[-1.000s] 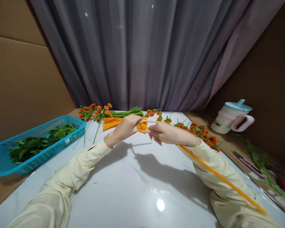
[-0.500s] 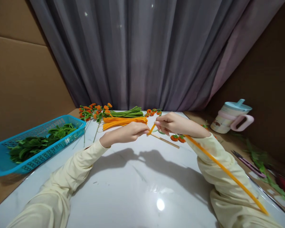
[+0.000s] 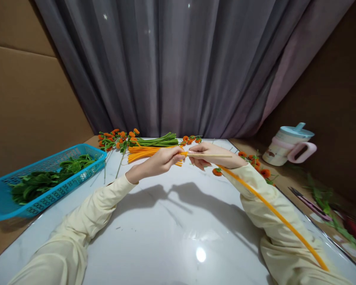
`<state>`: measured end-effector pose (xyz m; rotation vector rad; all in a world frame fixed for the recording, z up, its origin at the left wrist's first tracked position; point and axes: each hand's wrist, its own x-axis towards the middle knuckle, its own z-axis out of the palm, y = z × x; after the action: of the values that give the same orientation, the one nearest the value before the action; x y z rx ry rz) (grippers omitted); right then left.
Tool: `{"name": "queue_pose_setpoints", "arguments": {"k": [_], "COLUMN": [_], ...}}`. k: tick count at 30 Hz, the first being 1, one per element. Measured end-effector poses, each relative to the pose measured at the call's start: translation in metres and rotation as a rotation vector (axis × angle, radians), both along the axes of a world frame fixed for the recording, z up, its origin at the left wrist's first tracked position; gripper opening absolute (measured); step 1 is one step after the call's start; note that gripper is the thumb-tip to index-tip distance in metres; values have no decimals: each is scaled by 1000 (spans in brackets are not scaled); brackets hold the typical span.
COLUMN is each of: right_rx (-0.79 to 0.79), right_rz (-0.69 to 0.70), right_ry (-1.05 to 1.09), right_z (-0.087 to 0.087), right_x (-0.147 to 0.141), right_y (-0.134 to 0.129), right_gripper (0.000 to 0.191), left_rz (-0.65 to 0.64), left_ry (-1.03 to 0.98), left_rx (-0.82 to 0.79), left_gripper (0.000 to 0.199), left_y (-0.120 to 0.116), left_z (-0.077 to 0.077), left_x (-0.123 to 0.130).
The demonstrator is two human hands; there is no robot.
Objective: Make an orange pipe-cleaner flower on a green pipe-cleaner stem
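Observation:
My left hand [image 3: 166,160] pinches one end of a thin wooden stick [image 3: 213,155], with orange pipe cleaner wrapped round it at the fingertips. The stick points right, passing in front of my right hand [image 3: 206,153]. That hand is closed on the orange pipe cleaner [image 3: 273,208], whose long free tail runs down over my right sleeve. Both hands are held above the table, fingertips close together. Behind my left hand lie a bundle of orange pipe cleaners [image 3: 142,152] and a bundle of green pipe cleaners [image 3: 160,140].
A blue basket [image 3: 47,198] of green leaf pieces stands at left. Orange flowers [image 3: 118,136] lie at the back, and more orange flowers [image 3: 255,161] lie past my right wrist. A tumbler [image 3: 287,144] and pink-handled scissors [image 3: 310,204] are at right, on brown cardboard.
The stick has swung up from slanting down to nearly level. My right hand has moved slightly left, closer to my left fingertips, and the pipe cleaner's tail has shifted left with it.

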<state>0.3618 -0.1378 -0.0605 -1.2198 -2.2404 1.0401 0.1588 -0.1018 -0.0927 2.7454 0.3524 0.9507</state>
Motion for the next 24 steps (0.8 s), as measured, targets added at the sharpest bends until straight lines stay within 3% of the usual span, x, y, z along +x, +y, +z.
{"name": "queue_pose_setpoints", "arguments": {"k": [6,11,18,24], "right_rx": [-24,-58,-11,166], "right_rz": [85,1,-114,-94], "right_ry": [100,136,134,-149], "right_z": [-4,-11,-12,-8], "right_x": [-6,-14,-20,-26], "right_y": [-3,-1,0,-9], "right_gripper": [39,34,33,26], "left_rz": [76,93,220,348], "left_ry": [-170,-232,-249,-16], "left_rx": [252,372,339,294], "left_gripper": [14,22,15,19], "left_y": [3,7,10,7], "left_z": [-6,-7,-5,-6], "left_x": [1,1,2,2]}}
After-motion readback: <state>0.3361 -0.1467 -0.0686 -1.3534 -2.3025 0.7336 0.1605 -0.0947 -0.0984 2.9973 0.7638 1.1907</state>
